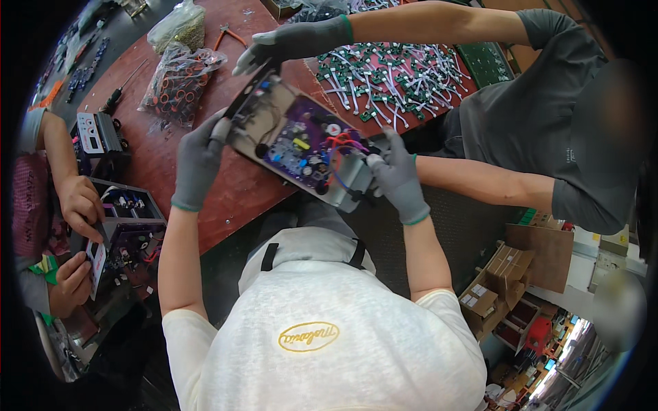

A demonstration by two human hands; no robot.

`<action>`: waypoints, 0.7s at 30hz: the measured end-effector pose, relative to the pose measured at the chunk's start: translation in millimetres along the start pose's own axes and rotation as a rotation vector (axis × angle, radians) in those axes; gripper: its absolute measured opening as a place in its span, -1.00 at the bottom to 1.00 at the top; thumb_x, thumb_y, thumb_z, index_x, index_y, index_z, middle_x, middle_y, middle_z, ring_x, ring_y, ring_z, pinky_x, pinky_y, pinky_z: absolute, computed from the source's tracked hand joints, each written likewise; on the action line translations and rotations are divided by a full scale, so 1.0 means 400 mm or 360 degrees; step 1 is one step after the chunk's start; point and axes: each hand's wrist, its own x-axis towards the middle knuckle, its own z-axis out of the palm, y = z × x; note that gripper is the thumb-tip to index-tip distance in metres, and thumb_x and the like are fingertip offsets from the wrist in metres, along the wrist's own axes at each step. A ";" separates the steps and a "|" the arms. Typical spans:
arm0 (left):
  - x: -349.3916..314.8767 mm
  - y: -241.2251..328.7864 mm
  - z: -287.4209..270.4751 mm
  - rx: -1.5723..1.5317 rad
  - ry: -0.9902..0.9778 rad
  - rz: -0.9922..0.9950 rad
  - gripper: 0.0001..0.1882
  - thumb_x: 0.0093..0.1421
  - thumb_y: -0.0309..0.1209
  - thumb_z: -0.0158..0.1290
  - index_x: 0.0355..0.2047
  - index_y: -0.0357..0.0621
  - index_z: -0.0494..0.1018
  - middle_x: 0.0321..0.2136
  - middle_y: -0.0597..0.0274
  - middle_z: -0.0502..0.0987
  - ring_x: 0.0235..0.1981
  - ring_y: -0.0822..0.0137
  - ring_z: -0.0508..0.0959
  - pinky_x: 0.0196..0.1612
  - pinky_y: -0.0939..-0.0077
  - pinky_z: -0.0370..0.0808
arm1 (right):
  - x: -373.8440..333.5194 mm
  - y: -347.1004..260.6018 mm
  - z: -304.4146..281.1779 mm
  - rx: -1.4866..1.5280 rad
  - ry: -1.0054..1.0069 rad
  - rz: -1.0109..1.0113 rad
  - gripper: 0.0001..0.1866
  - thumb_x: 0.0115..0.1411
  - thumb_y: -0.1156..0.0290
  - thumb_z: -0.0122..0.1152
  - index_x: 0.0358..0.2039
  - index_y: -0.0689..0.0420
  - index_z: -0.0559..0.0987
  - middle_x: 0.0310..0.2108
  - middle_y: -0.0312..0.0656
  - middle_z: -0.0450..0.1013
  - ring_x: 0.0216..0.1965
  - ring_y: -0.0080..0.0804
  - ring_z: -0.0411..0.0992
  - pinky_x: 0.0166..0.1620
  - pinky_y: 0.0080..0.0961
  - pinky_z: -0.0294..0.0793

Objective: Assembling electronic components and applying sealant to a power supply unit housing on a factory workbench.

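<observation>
Between my hands is a tilted, open electronic device chassis [245, 140] with a purple circuit board [296, 147], red and black wires and a silver metal part [355, 179] at its right end. My left hand [199, 164], in a grey glove, grips the chassis's left edge. At the right end, my gloved right hand [401, 188] is closed on the chassis by the silver part. A co-worker's gloved hand [295, 42] is at the chassis's far upper edge, fingers stretched out. The co-worker's other forearm [486, 181] reaches in beside my right hand, where the two gloves overlap and are hard to separate.
On the red table [257, 198] lie a bag of orange-and-black rings [179, 82], pliers [229, 34], a screwdriver [116, 96] and a pile of white-cabled green boards [391, 79]. At left, another person's hands [79, 212] hold a panel near an open device [127, 205]. Cardboard boxes [504, 274] stand right.
</observation>
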 end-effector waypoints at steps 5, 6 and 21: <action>0.055 0.065 0.113 -0.0042 -0.0221 0.0009 -0.70 0.24 -0.32 -0.02 -0.08 -0.20 0.48 -0.47 -0.08 0.55 -0.41 0.22 0.61 -0.32 0.43 0.46 | -0.064 0.040 -0.080 0.0249 0.0215 0.0251 -0.36 0.14 0.47 0.07 0.22 0.18 0.11 -0.49 -0.23 0.36 -0.59 -0.55 0.41 -0.67 -0.60 0.46; 0.066 0.076 0.133 -0.0046 -0.0249 0.0055 -0.71 0.24 -0.32 -0.01 -0.09 -0.17 0.48 -0.46 -0.11 0.54 -0.40 0.14 0.61 -0.32 0.41 0.46 | -0.078 0.047 -0.093 0.0269 0.0280 0.0291 -0.35 0.14 0.48 0.07 0.24 0.16 0.10 -0.48 -0.26 0.33 -0.60 -0.59 0.38 -0.67 -0.63 0.44; 0.227 0.310 0.329 0.0094 -0.0353 0.0522 -0.74 0.15 -0.14 0.00 -0.30 0.05 0.57 -0.55 0.00 0.54 -0.49 0.04 0.57 -0.39 0.24 0.49 | -0.167 0.170 -0.275 0.0365 0.1191 0.0097 -0.72 0.15 0.32 0.19 -0.31 0.33 0.58 -0.47 -0.39 0.43 -0.46 -0.65 0.32 -0.37 -0.62 0.33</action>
